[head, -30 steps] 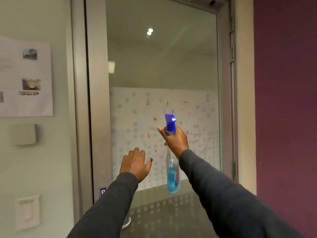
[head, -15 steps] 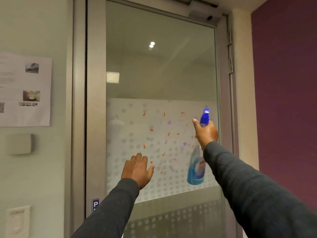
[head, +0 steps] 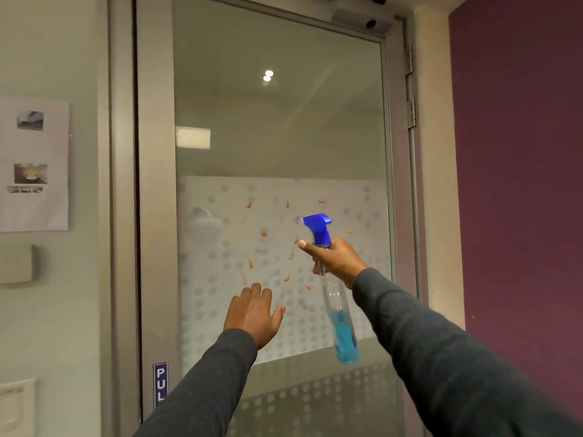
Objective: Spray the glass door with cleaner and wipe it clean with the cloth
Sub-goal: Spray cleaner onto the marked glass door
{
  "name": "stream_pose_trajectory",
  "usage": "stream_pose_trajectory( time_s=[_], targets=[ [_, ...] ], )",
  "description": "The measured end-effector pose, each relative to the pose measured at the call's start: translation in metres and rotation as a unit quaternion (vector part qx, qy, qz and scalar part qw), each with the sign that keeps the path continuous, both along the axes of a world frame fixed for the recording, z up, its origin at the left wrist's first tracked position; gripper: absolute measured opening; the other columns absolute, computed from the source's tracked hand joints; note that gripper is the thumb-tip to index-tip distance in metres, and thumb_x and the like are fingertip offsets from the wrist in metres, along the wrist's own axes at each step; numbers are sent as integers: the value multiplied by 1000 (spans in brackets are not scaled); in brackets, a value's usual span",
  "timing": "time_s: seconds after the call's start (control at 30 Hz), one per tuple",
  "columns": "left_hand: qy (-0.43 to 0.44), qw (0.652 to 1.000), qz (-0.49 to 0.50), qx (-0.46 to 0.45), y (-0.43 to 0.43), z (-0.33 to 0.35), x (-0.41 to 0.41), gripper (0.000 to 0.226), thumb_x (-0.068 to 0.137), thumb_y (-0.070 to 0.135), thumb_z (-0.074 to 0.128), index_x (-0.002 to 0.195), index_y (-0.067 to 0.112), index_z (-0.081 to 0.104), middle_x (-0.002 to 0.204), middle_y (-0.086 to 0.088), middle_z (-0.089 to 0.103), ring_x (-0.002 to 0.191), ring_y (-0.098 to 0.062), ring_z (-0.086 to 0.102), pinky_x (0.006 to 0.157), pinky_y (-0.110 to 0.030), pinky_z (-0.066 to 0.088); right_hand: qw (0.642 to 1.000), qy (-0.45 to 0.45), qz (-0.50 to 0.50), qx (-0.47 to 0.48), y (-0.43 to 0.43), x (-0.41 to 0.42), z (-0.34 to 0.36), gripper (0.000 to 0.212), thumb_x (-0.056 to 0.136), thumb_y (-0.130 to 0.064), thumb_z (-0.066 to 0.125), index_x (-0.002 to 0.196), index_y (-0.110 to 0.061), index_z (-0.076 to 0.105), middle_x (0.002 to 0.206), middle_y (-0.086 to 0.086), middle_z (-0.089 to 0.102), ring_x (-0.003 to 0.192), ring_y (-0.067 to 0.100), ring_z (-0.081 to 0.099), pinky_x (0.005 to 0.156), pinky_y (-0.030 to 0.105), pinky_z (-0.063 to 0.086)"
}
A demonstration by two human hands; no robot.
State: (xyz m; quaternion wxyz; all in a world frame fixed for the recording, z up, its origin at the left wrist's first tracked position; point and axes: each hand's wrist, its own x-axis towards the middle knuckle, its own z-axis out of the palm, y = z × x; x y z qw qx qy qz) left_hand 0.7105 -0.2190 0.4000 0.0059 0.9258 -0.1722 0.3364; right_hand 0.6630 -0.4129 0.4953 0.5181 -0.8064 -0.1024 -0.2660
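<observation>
The tall metal-framed glass door (head: 280, 146) before us carries orange and purple smudges across its dotted frosted band (head: 220, 247), so wiping is not yet done. Our right hand (head: 336, 258) grips the clear spray bottle of blue cleaner (head: 342, 329), aimed at the glass. Our left hand (head: 252, 312) is spread open, empty; we see no cloth.

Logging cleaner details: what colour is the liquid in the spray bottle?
Light blue, filling only the lower part of the clear spray bottle; seen best in the head view.
</observation>
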Motion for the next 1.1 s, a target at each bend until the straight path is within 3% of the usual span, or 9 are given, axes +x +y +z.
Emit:
stream_pose_trajectory(
  time_s=[0.17,0.33,0.43,0.53,0.67,0.8,0.9,1.1],
  targets=[
    [4,1000,0,1,-6,-7,-3,53,100,52,31,136,18,49,133,-6,52,115,-24,52,92,-36,43,998,62,-16,28,0,7,-18,35,92,-44,70,95,-11,58,83,6,60,66,16,63,63,26,53],
    [10,1000,10,17,-7,-20,-7,50,101,52,30,129,17,51,131,-6,52,112,-25,52,88,-36,42,962,6,-209,176,-53,14,-56,36,91,-45,70,93,-11,62,90,11,70,83,28,71,77,40,59],
    [19,999,17,21,-9,-27,-8,50,100,52,29,127,17,52,125,-5,53,109,-24,52,86,-35,42,944,22,-241,226,-84,7,-75,37,91,-45,70,94,-8,63,92,15,71,89,33,71,84,45,59],
    [27,999,20,25,-13,-35,-11,50,101,52,29,128,17,52,124,-5,53,109,-24,52,86,-35,41,962,36,-203,180,-96,-3,-93,33,92,-41,70,87,-10,60,83,12,65,84,31,69,84,46,56],
    [39,999,20,23,-19,-49,-18,50,101,52,29,128,17,52,125,-5,52,109,-24,52,86,-35,41,994,47,-49,90,-83,-13,-115,27,90,-33,75,96,-8,64,83,11,66,70,22,62,70,39,54],
    [54,998,22,18,-27,-61,-27,50,101,52,29,129,18,51,126,-5,52,111,-24,51,87,-35,41,993,120,17,-6,-51,-11,-135,28,89,-38,76,85,-14,62,66,2,60,60,15,62,67,31,54],
    [64,998,25,13,-29,-70,-34,50,100,53,30,129,18,51,127,-5,53,112,-24,51,88,-36,42,993,108,25,32,-38,-10,-151,31,90,-38,74,95,-10,63,76,1,61,67,15,61,63,27,54],
    [89,996,29,11,-28,-94,-47,50,100,53,30,126,16,53,123,-4,52,109,-24,51,86,-36,41,958,61,-197,202,-65,-9,-182,30,89,-40,72,78,-17,58,72,4,61,73,29,65,79,49,60]
  ],
)
